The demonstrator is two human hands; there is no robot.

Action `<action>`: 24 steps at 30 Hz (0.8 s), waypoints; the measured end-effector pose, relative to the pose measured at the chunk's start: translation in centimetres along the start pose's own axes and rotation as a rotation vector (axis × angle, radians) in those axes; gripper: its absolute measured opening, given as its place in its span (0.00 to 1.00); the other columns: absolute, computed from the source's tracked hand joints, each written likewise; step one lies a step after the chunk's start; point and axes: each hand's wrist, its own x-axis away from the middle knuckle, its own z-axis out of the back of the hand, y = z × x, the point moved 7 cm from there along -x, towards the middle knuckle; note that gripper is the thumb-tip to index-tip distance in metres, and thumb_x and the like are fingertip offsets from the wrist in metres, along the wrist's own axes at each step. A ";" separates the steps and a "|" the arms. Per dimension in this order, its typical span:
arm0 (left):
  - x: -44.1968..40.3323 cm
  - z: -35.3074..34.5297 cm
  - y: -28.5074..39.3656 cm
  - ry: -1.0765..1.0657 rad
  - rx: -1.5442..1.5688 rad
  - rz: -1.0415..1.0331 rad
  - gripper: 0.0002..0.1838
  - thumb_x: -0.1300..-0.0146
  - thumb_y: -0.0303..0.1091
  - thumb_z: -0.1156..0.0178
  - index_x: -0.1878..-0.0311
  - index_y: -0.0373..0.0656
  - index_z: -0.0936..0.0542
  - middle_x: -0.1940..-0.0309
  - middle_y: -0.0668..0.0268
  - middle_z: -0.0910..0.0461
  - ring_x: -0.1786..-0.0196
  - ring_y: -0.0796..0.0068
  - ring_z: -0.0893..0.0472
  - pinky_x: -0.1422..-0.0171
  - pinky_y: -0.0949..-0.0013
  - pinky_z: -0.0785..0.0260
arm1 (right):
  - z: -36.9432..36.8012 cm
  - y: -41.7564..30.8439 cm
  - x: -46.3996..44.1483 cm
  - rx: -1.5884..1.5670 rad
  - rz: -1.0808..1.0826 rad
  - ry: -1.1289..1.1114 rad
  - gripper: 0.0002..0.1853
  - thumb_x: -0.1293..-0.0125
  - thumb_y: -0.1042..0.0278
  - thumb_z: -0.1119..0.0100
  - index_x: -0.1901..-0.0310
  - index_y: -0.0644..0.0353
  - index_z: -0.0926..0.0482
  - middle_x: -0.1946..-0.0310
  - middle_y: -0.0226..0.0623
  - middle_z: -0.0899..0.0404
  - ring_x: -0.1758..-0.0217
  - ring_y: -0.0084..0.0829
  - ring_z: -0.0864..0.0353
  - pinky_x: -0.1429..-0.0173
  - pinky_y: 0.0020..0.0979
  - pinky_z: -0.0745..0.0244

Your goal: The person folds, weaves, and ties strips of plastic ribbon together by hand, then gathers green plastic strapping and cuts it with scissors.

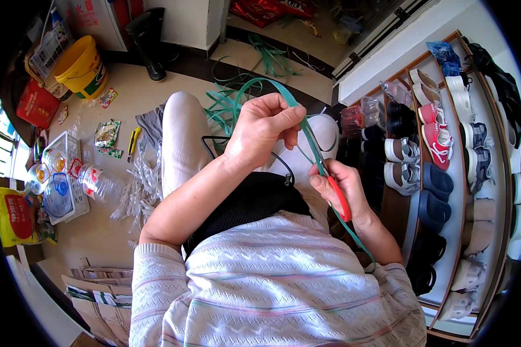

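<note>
My left hand (pixel 260 127) pinches a green plastic strap (pixel 279 88) between thumb and fingers, in front of my lap. The strap arches up over this hand and runs down past my right hand. In my right hand (pixel 350 184) is a pair of scissors (pixel 338 199) with red handles. Their blades point up toward my left hand and lie against the strap; I cannot tell whether they are cutting into it. Another length of strap trails below my right hand toward my sleeve. More loops of green strap (pixel 223 110) lie on the floor beyond my knees.
At the right stands a shoe rack (pixel 408 217) full of shoes. On the left floor are a yellow bucket (pixel 78 63), a white basket (pixel 75 199) with bottles, a yellow utility knife (pixel 134 141) and a pile of whitish strips (pixel 142 185). Flattened cardboard (pixel 101 309) lies lower left.
</note>
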 end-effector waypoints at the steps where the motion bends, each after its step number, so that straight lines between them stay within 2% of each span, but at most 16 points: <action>1: 0.0 0.0 0.0 -0.004 0.005 0.005 0.06 0.43 0.30 0.39 0.72 0.40 0.25 0.82 0.65 0.24 0.84 0.79 0.26 0.80 0.77 0.34 | 0.0 0.1 0.0 -0.005 0.001 0.006 0.12 0.41 0.63 0.38 0.67 0.65 0.24 0.77 0.24 0.28 0.73 0.14 0.32 0.65 0.18 0.33; 6: -0.4 0.2 0.0 -0.003 0.114 0.110 0.06 0.42 0.30 0.40 0.73 0.40 0.25 0.82 0.65 0.25 0.84 0.78 0.27 0.81 0.77 0.34 | 0.0 0.2 0.1 0.004 -0.002 0.010 0.12 0.41 0.63 0.38 0.67 0.65 0.24 0.77 0.24 0.28 0.72 0.14 0.32 0.65 0.18 0.33; 9: -1.0 1.0 0.1 0.030 0.143 0.097 0.06 0.42 0.30 0.40 0.73 0.40 0.25 0.82 0.66 0.25 0.84 0.77 0.27 0.81 0.76 0.34 | 0.2 0.1 0.0 0.044 0.021 0.005 0.12 0.41 0.63 0.38 0.67 0.65 0.24 0.77 0.24 0.28 0.72 0.13 0.32 0.65 0.18 0.33; 16: -0.1 0.1 0.2 -0.003 0.003 0.025 0.06 0.42 0.29 0.40 0.72 0.40 0.26 0.82 0.66 0.26 0.84 0.78 0.27 0.80 0.77 0.33 | 0.0 -0.6 -0.1 -0.029 -0.010 -0.006 0.13 0.41 0.62 0.38 0.66 0.65 0.25 0.77 0.23 0.28 0.73 0.13 0.32 0.66 0.17 0.34; 22: 0.1 0.1 0.2 -0.004 -0.020 -0.005 0.06 0.42 0.29 0.40 0.72 0.40 0.26 0.82 0.66 0.25 0.84 0.79 0.27 0.80 0.77 0.34 | 0.2 -0.5 -0.2 0.107 0.036 0.008 0.13 0.41 0.61 0.38 0.67 0.64 0.25 0.78 0.24 0.28 0.73 0.13 0.33 0.66 0.18 0.34; 24: 0.1 0.1 0.1 0.003 -0.013 0.001 0.06 0.42 0.29 0.40 0.72 0.40 0.26 0.82 0.66 0.25 0.84 0.79 0.27 0.80 0.77 0.34 | 0.1 0.0 0.0 0.067 0.008 0.012 0.13 0.41 0.61 0.38 0.67 0.64 0.25 0.79 0.24 0.29 0.73 0.13 0.33 0.66 0.18 0.34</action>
